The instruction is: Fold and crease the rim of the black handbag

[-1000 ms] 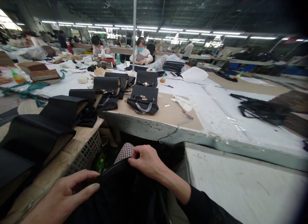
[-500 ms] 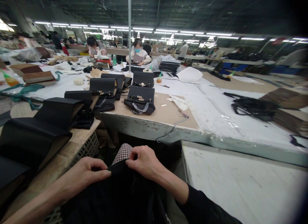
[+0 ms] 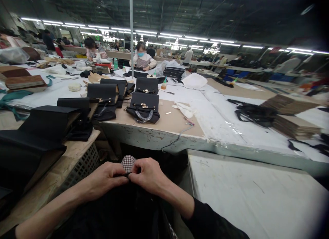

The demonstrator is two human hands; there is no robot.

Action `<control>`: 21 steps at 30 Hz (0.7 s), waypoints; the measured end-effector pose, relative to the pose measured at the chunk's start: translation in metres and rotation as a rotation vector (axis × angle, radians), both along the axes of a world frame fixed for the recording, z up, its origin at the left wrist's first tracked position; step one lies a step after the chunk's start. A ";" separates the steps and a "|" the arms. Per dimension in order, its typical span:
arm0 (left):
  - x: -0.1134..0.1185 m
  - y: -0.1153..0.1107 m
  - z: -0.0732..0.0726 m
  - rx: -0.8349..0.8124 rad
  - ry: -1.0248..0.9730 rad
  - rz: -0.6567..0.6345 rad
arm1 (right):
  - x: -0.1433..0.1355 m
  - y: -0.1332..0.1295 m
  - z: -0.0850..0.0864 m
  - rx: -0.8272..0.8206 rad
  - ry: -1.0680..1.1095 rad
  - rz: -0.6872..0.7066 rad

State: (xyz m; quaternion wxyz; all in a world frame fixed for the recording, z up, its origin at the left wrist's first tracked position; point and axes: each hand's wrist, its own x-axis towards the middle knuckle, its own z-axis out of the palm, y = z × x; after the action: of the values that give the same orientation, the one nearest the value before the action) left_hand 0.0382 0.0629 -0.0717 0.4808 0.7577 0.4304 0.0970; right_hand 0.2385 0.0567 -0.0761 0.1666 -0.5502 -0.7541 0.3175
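Note:
Low in front of me, my left hand (image 3: 110,174) pinches the top edge of a dark black piece (image 3: 125,201), fabric or leather, that lies over my lap. Close beside it, my right hand (image 3: 147,173) grips the same edge between thumb and fingertips. The two hands almost meet. Most of the black piece merges with dark clothing, so its full shape cannot be made out. Behind the fingers shows a checked cloth (image 3: 128,162) over what looks like a knee.
Black handbags (image 3: 144,107) with gold clasps stand on the white worktable (image 3: 218,129). More black bags (image 3: 48,121) line the wooden bench (image 3: 84,139) at left, above a plastic crate (image 3: 82,167). A pale side table (image 3: 244,191) stands right. A masked person (image 3: 142,57) sits across.
My left hand has slid right along the black edge, closing the gap to my right hand. The right hand keeps its pinch. The whole view has shifted slightly.

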 end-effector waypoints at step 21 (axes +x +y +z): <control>0.001 0.017 -0.027 -0.179 0.087 0.172 | 0.074 -0.079 0.001 0.044 0.175 -0.002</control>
State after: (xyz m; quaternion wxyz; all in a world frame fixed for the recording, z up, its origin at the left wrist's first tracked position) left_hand 0.0392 0.0801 -0.0982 0.5173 0.6757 0.5210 0.0661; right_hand 0.3126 -0.0221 -0.0751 0.2442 -0.5173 -0.7430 0.3475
